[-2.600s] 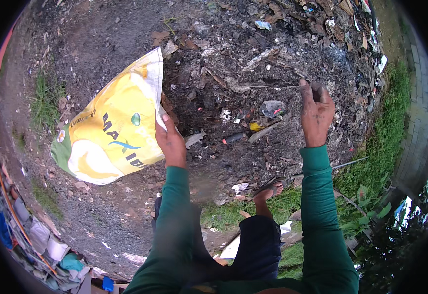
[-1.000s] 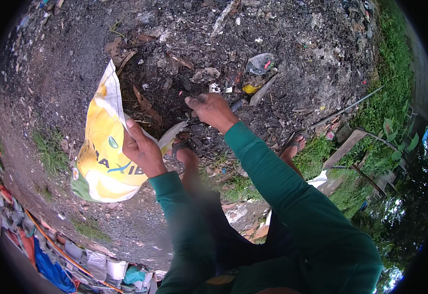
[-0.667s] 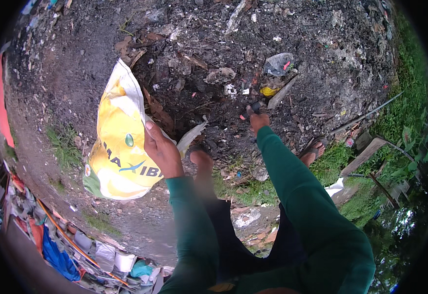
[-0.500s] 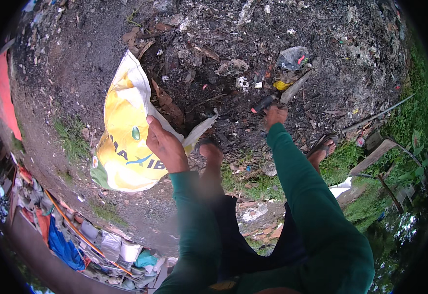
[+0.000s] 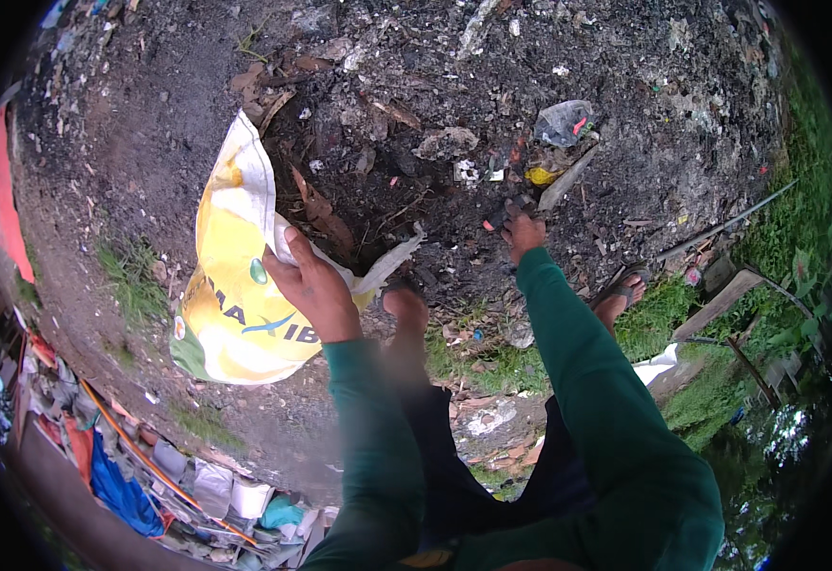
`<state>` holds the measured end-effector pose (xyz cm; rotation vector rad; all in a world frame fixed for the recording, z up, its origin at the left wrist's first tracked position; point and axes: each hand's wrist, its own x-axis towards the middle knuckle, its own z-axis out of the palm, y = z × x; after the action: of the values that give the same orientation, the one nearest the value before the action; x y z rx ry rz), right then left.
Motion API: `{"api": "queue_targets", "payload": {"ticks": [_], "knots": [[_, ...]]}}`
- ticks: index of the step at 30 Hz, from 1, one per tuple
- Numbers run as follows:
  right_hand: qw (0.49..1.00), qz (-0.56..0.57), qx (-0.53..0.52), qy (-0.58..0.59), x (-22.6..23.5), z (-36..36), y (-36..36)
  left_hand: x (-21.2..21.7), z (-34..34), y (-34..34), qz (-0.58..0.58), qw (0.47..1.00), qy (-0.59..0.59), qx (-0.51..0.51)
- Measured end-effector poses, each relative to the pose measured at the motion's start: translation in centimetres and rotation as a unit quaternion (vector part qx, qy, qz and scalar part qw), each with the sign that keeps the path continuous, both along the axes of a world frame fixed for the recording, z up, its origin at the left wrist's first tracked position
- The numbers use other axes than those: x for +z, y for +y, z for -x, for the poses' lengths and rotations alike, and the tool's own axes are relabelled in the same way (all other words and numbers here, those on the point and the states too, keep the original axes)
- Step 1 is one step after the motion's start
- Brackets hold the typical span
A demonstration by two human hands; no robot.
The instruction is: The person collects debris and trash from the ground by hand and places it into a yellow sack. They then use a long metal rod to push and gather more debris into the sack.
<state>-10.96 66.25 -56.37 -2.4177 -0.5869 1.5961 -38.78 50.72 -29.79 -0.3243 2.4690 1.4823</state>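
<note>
My left hand grips the open rim of a white and yellow woven sack. Its thumb lies along the white inner edge, and the sack sags on the ground, its mouth facing the dark debris. Low over that debris, my right hand points down with its fingers bent together; the tips blend into the dark soil, so what they hold cannot be made out. A small pink-red bit lies beside those fingers. Just beyond them are a yellow scrap, a flat grey stick and a clear crumpled plastic bag.
Dark ashy ground with scraps and brown dry leaves spreads ahead. My sandaled right foot stands near a long thin pole and a wooden plank. Piled waste with a blue sheet lies at lower left.
My right hand has shifted slightly left and downward in the picture. The dark piece at its fingers no longer stands out. My left hand keeps its hold on the sack, fingers slightly shifted.
</note>
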Motion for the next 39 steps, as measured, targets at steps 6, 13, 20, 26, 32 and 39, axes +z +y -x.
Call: {"api": "queue_targets", "payload": {"ticks": [6,13,20,26,32,39], "knots": [[0.984,-0.094,0.133,-0.067,-1.7,-1.9,0.2,-0.6,0.8,-0.1,-0.058,0.998,0.006,0.002],[0.978,-0.056,-0.175,-0.097,3.6,-0.6,0.9,-0.3,2.6,-0.5,-0.076,0.993,-0.047,0.073],[0.993,-0.095,-0.063,0.035,7.6,8.3,-0.1,0.0,3.8,-1.1,0.035,0.993,-0.031,-0.105],[0.985,-0.159,0.063,-0.019,6.5,14.5,-2.6,0.0,5.2,-2.0,0.037,0.994,-0.077,-0.074],[0.924,-0.276,0.266,0.022,4.7,11.3,-1.1,0.1,4.6,-1.4,-0.134,0.984,-0.109,0.047],[0.755,-0.226,0.615,-0.012,5.6,8.6,2.8,0.1,3.8,-0.4,-0.144,0.988,-0.057,0.007]]}}
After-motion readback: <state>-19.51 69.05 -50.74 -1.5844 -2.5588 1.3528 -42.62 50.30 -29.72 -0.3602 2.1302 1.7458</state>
